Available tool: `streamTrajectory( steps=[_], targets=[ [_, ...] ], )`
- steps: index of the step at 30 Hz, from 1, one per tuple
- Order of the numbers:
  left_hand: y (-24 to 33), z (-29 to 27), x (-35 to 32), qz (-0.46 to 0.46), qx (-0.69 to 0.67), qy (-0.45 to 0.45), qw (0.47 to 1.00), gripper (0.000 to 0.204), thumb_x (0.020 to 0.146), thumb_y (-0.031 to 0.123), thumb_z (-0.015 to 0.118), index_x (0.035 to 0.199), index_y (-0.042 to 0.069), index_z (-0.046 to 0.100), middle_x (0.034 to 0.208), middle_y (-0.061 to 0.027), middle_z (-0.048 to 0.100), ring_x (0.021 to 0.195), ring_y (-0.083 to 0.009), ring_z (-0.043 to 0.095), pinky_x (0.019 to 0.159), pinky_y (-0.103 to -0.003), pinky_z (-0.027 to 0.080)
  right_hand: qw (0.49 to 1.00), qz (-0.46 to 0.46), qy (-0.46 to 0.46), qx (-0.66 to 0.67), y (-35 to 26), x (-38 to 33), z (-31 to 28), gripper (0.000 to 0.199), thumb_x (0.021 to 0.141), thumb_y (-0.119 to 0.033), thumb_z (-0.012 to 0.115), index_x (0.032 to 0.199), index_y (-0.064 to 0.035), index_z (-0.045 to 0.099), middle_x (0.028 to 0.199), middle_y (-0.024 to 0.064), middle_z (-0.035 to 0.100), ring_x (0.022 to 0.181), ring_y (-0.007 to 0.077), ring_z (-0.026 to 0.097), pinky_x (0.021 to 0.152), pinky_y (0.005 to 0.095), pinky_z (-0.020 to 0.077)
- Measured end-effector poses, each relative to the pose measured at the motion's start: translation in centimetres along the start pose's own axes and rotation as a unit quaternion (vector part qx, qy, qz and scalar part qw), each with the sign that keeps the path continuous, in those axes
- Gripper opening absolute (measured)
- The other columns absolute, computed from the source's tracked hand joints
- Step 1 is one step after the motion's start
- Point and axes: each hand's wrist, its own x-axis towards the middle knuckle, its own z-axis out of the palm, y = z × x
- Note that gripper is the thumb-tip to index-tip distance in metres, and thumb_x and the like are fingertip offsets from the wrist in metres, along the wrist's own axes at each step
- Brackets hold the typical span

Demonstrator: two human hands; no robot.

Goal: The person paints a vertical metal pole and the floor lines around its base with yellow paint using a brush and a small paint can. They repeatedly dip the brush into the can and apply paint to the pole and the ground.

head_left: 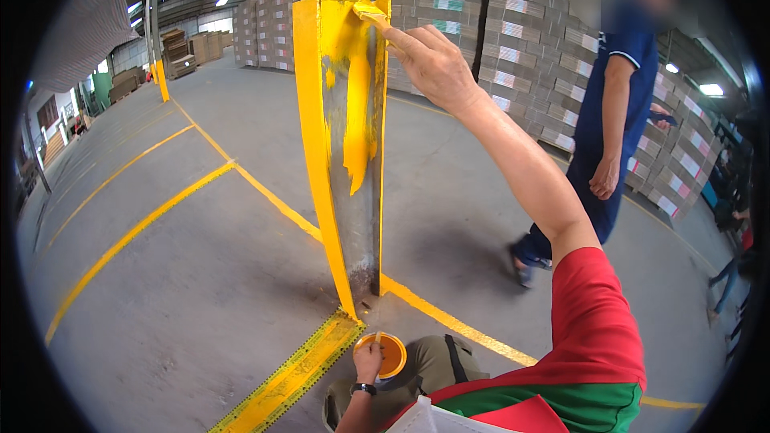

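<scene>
A steel column stands in front of me, its flanges painted yellow and its grey web partly streaked with wet yellow paint. My right hand is raised high with its fingers closed round a paintbrush. The yellow-coated bristles touch the upper part of the web. Low down, near the column's foot, my left hand grips the near-left rim of a small paint bucket holding orange-yellow paint. Part of the bucket is hidden behind that hand.
At the right a person in dark blue walks close by. Tall stacks of flat cardboard stand behind the column. Yellow floor lines cross the grey concrete, and a wide yellow strip runs from the column's base toward me.
</scene>
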Motion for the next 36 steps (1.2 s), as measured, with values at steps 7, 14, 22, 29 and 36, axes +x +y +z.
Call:
streamTrajectory(
  steps=[7,14,22,29,36],
  targets=[
    [0.9,-0.4,-0.1,-0.022,-0.002,-0.002,1.0,0.036,0.098,0.026,0.054,0.089,-0.001,0.076,0.069,-0.0149,0.072,0.066,-0.0249,0.073,0.071,-0.037,0.057,1.0,-0.007,-0.021,-0.008,1.3,-0.5,0.2,0.045,0.086,-0.002,0.075,0.128,-0.0064,0.06,0.084,0.006,0.06,0.079,0.022,0.059,0.07,0.0325,0.0545],
    [1.5,-0.5,-0.4,0.009,0.029,0.003,1.0,0.035,0.098,0.027,0.054,0.091,0.001,0.077,0.069,-0.0144,0.073,0.068,-0.0251,0.074,0.073,-0.037,0.057,0.995,-0.041,-0.058,-0.072,1.7,-0.9,0.5,0.043,0.087,-0.002,0.072,0.127,-0.0095,0.057,0.088,0.0044,0.06,0.084,0.0192,0.061,0.072,0.0299,0.0572],
    [0.5,-0.1,0.3,-0.015,0.044,-0.015,0.999,0.037,0.098,0.031,0.053,0.091,0.004,0.078,0.07,-0.0116,0.073,0.072,-0.0253,0.074,0.075,-0.038,0.057,0.986,-0.063,-0.108,-0.106,1.3,-0.4,-0.5,0.044,0.088,-0.001,0.069,0.128,-0.0099,0.055,0.091,0.0046,0.058,0.088,0.0183,0.06,0.076,0.0285,0.059],
    [-0.2,0.5,0.5,-0.014,0.03,-0.014,0.999,0.036,0.098,0.032,0.053,0.091,0.006,0.078,0.072,-0.0109,0.074,0.073,-0.0249,0.074,0.075,-0.038,0.056,0.985,-0.072,-0.103,-0.121,0.5,0.2,-0.6,0.042,0.088,0.0,0.069,0.127,-0.0089,0.056,0.091,0.0043,0.058,0.089,0.0184,0.061,0.08,0.0288,0.059],
    [0.0,0.4,0.5,-0.011,0.01,-0.016,1.0,0.036,0.098,0.031,0.054,0.09,0.005,0.078,0.07,-0.012,0.073,0.072,-0.0248,0.074,0.073,-0.038,0.057,0.982,-0.077,-0.113,-0.128,0.6,0.4,-0.1,0.041,0.088,-0.001,0.069,0.127,-0.0094,0.056,0.092,0.0047,0.058,0.09,0.0186,0.061,0.081,0.0289,0.0595]
  ],
)
